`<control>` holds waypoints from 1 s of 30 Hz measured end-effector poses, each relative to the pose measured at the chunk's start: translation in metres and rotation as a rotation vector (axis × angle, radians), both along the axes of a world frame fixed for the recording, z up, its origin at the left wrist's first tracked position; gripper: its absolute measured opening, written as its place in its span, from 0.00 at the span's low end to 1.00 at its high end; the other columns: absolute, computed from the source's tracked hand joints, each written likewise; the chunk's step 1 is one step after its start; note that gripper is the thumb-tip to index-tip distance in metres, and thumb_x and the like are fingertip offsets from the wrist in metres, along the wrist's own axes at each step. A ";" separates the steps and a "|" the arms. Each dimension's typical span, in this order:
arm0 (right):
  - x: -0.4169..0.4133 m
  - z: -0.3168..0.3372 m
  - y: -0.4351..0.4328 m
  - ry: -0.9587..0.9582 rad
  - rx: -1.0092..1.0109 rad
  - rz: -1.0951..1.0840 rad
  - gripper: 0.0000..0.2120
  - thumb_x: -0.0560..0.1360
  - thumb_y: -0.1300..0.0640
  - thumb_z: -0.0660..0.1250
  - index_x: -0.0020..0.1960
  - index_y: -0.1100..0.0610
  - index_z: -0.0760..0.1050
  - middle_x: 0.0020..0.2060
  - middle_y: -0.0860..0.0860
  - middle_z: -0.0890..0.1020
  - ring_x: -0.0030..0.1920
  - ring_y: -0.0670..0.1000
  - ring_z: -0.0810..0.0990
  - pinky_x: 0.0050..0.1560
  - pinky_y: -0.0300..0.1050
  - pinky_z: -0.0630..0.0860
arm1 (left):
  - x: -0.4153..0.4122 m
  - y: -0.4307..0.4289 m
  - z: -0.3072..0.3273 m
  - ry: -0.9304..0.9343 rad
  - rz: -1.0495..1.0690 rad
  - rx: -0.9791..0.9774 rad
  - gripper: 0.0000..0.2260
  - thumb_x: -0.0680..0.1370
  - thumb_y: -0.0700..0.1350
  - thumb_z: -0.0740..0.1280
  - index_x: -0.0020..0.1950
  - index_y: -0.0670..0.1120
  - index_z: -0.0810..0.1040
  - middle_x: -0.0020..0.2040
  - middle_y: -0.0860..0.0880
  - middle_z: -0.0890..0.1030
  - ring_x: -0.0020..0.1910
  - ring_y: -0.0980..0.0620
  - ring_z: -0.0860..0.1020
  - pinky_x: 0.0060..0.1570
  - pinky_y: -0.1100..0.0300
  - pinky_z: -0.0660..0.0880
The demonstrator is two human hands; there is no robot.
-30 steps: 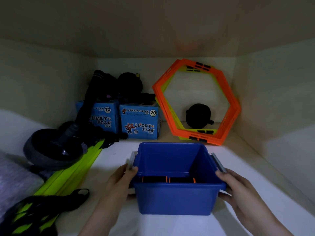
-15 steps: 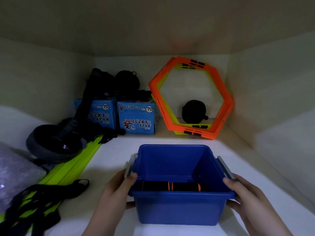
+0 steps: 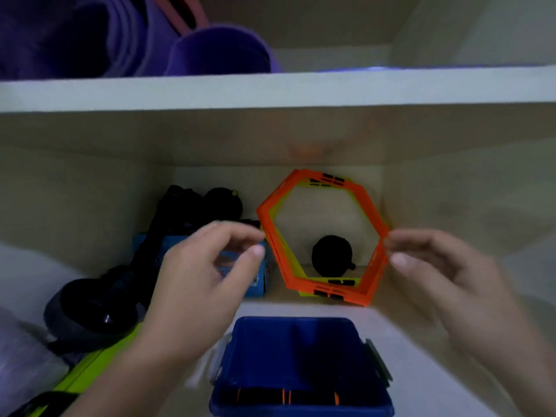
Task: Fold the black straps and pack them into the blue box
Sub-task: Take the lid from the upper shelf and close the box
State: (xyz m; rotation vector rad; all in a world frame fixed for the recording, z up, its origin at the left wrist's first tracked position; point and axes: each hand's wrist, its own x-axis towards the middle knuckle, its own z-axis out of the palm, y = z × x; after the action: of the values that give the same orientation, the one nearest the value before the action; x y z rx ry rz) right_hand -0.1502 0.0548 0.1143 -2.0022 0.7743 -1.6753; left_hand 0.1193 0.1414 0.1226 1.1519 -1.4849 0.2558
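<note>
The blue box (image 3: pixel 301 350) stands on the white shelf at the bottom centre, grey latches on its sides. Black straps with orange stitching (image 3: pixel 285 397) lie folded in its near end. My left hand (image 3: pixel 204 275) hovers above and left of the box, fingers loosely curled, holding nothing. My right hand (image 3: pixel 436 266) is raised to the right of the box, fingers relaxed and empty. Neither hand touches the box.
Orange and yellow hexagon rings (image 3: pixel 325 236) lean on the back wall around a black roller (image 3: pixel 331 255). Blue cartons (image 3: pixel 255 278) and black gear (image 3: pixel 195 209) stand at the back left. An ab wheel (image 3: pixel 87 311) and yellow-green bars (image 3: pixel 90 365) lie left. Purple rolled mats (image 3: pixel 120 34) fill the upper shelf.
Both hands let go of the box's sides and rose above it. The view tilted up, showing the upper shelf. The box sits lower in view.
</note>
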 end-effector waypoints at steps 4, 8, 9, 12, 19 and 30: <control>0.014 0.058 0.014 0.021 -0.233 0.024 0.11 0.70 0.49 0.73 0.52 0.48 0.83 0.48 0.44 0.87 0.50 0.43 0.85 0.49 0.34 0.80 | -0.035 0.007 0.065 -0.195 -0.063 -0.218 0.05 0.78 0.46 0.69 0.50 0.52 0.84 0.42 0.59 0.83 0.43 0.59 0.82 0.40 0.72 0.74; 0.012 0.107 0.034 0.040 -0.489 -0.018 0.10 0.71 0.46 0.72 0.52 0.45 0.82 0.47 0.43 0.86 0.52 0.44 0.85 0.47 0.32 0.79 | -0.054 0.009 0.116 -0.426 -0.068 -0.395 0.06 0.78 0.47 0.68 0.52 0.50 0.83 0.45 0.58 0.82 0.46 0.58 0.80 0.45 0.65 0.76; 0.009 0.118 0.037 0.048 -0.557 -0.062 0.11 0.72 0.45 0.71 0.52 0.46 0.82 0.47 0.42 0.86 0.51 0.44 0.85 0.47 0.33 0.79 | -0.056 0.007 0.127 -0.477 -0.042 -0.441 0.06 0.78 0.47 0.68 0.52 0.50 0.83 0.45 0.57 0.82 0.47 0.57 0.79 0.46 0.64 0.75; -0.001 0.151 0.036 0.118 -0.756 -0.280 0.09 0.73 0.49 0.71 0.51 0.51 0.82 0.47 0.43 0.84 0.49 0.48 0.83 0.48 0.45 0.81 | -0.060 -0.003 0.158 -0.568 0.077 -0.515 0.06 0.78 0.47 0.68 0.52 0.50 0.83 0.46 0.54 0.79 0.49 0.54 0.74 0.50 0.69 0.68; -0.024 0.212 0.013 0.580 -0.396 -0.740 0.32 0.69 0.25 0.54 0.61 0.43 0.76 0.60 0.46 0.77 0.60 0.51 0.76 0.55 0.51 0.74 | -0.077 -0.024 0.214 -0.537 0.426 0.158 0.20 0.79 0.65 0.55 0.65 0.57 0.74 0.59 0.51 0.79 0.56 0.49 0.76 0.50 0.54 0.74; -0.051 0.239 0.001 0.812 0.068 -0.644 0.44 0.64 0.18 0.54 0.66 0.46 0.78 0.67 0.48 0.78 0.67 0.54 0.76 0.69 0.53 0.70 | -0.082 -0.030 0.226 -0.507 0.355 0.406 0.26 0.80 0.66 0.52 0.53 0.49 0.82 0.50 0.47 0.82 0.49 0.48 0.80 0.52 0.53 0.76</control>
State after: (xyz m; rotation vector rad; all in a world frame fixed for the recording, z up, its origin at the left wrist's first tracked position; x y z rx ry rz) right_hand -0.2011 0.0559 0.3535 -2.5522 1.8766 -0.9939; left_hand 0.0372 0.1112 0.3484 1.7768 -1.8161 0.5382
